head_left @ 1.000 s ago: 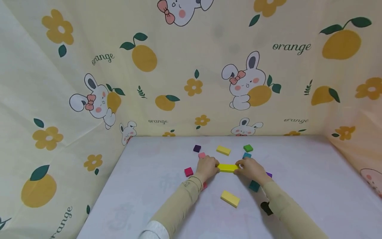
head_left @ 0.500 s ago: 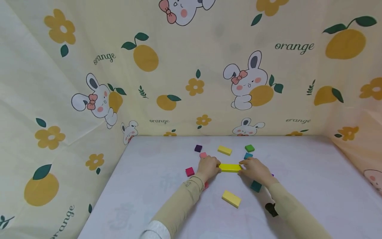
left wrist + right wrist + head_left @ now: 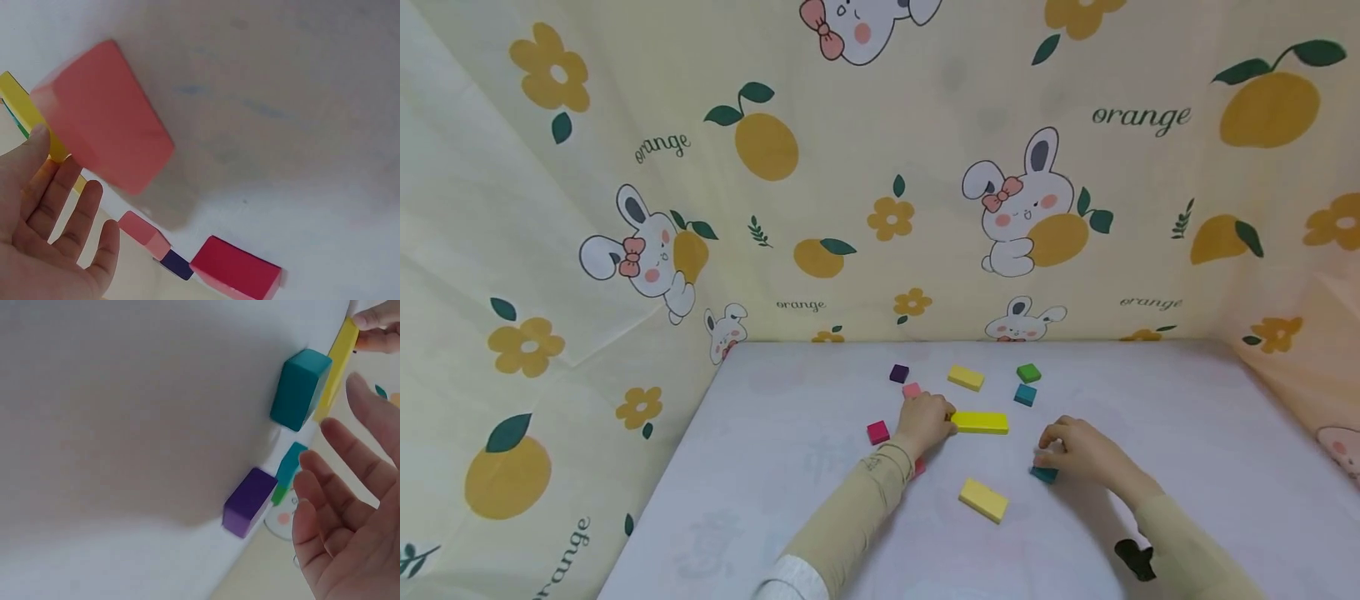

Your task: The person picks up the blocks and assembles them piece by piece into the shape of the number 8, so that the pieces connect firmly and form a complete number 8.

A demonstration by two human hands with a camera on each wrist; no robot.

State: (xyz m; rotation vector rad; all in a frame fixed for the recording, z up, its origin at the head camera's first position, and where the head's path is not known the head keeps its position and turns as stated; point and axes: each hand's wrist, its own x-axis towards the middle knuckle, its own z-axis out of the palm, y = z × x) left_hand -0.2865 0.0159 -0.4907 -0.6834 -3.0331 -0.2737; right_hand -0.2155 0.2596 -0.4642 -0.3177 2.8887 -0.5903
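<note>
A long bright yellow block (image 3: pixel 980 422) lies across the middle of the table. At its left end my left hand (image 3: pixel 927 419) pinches it between thumb and fingertips; the left wrist view shows the thumb on the yellow edge. My right hand (image 3: pixel 1088 452) hovers over the right side, fingers loosely bent and nothing between them in the right wrist view. Beneath its thumb, a teal block (image 3: pixel 1043 475) is partly covered. A purple block (image 3: pixel 250 501) shows in the right wrist view, but the right hand hides it from the head view.
Paler yellow blocks lie behind (image 3: pixel 966 378) and in front (image 3: pixel 983 501). Blue (image 3: pixel 1026 395) and green (image 3: pixel 1028 372) blocks sit at the back right. On the left are crimson (image 3: pixel 877 432), pink (image 3: pixel 912 391) and dark purple (image 3: pixel 899 373) blocks. A coral block (image 3: pixel 103 119) stands beside the left hand.
My right hand has let go of the yellow block's right end and moved right and nearer, over the teal block. The blue block is uncovered. The left hand stays at the yellow block.
</note>
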